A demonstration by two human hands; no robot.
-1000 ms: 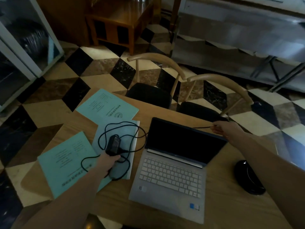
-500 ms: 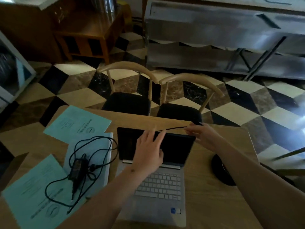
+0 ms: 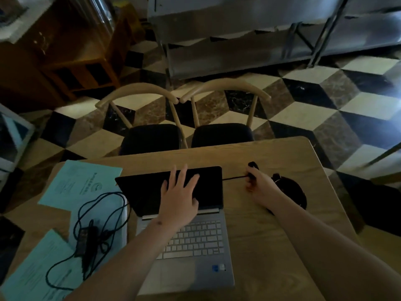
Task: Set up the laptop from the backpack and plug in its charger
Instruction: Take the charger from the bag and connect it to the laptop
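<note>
- Laptop [image 3: 184, 231]: open on the wooden table [image 3: 260, 246], screen dark, lid tilted back towards the two chairs [image 3: 180, 118].
- Left hand [image 3: 179, 197]: fingers spread and nearly straight, palm laid flat against the screen; it grips nothing and appears to brace the lid.
- Right hand [image 3: 259, 187]: fingers curled round the charger cable [image 3: 233, 177] just beside the laptop's right edge. The plug tip itself is hidden, so whether it is seated in the port cannot be told.
- Power brick [image 3: 86, 238]: lies on the left of the table amid loose loops of its own cord, resting on pale blue papers [image 3: 82, 183]. From there the cable seems to pass behind the lid to the right side.
- Dark rounded object [image 3: 290, 192]: sits close behind the right hand; too dim to identify.
- Risk, cable tension: a lead routed behind the lid may pull taut, dragging the brick and sliding the papers.
- Risk, insertion: a plug pushed at an angle could miss or strain the port, since the low light obscures it.
- Risk, lid: heavy pressure from the bracing palm could overextend the hinge or mark the screen.
</note>
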